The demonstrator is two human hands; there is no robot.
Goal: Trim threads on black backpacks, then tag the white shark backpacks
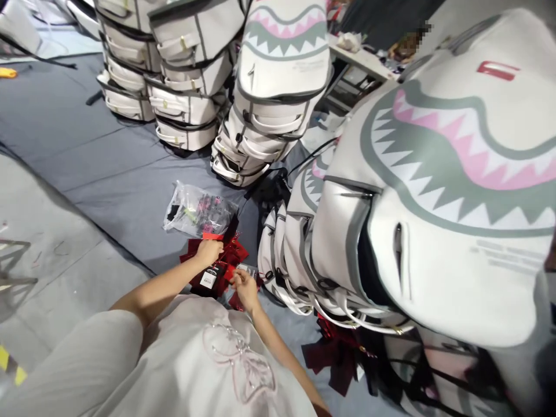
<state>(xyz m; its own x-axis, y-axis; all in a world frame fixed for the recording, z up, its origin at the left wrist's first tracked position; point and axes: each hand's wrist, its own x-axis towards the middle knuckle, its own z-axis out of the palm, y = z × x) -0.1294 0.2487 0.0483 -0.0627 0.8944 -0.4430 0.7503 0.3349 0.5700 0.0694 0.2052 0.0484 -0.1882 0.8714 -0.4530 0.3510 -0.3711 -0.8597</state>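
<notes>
A pile of red and black hang tags (197,281) lies on the grey cloth in front of my body. My left hand (209,252) is closed at the upper edge of this pile, its fingers beside a red and black tag (212,236); what they grip is partly hidden. To the right, my right hand (245,288) pinches a small red tag (229,272) between thumb and fingers. Just beyond the pile rests a clear plastic bag (202,208) with dark, pink and green items inside.
Stacked cream backpacks (438,260) with a printed shark mouth crowd my right side. More backpack stacks (186,87) stand at the back of the grey-covered table (87,156). Other dark red tags (332,359) lie at lower right. A yellow-orange object (7,73) sits far left.
</notes>
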